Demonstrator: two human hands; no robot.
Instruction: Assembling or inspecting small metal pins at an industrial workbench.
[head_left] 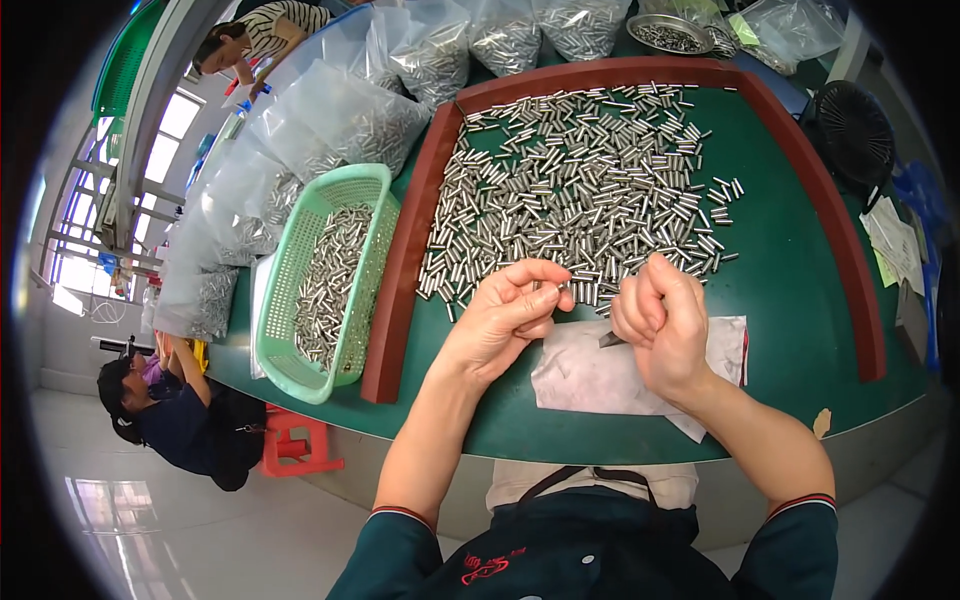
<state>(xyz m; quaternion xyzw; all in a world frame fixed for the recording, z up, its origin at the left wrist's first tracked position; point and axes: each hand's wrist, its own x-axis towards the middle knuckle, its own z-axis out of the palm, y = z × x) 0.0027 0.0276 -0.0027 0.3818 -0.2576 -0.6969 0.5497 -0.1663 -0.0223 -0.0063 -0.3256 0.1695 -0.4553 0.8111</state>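
Over the near edge of a wide spread of short metal pins (590,190), both my hands face each other. My left hand (510,315) is closed in a pinch, with a small shiny metal pin (564,285) at the tips of thumb and index finger. The fingers of my right hand (662,325) are curled shut. A dark, pointed piece (610,340) juts out below them; the rest of it is hidden in the palm, so its kind is unclear. Beneath my right hand a stained white cloth (580,380) lies on the green table (790,250).
A dark red raised border (405,260) frames the pins on three sides. Left of it stands a green plastic basket (270,320) holding more pins. Clear bags of pins (430,60) line the far and left sides. A black fan (850,130) is at right. Two other people sit at left.
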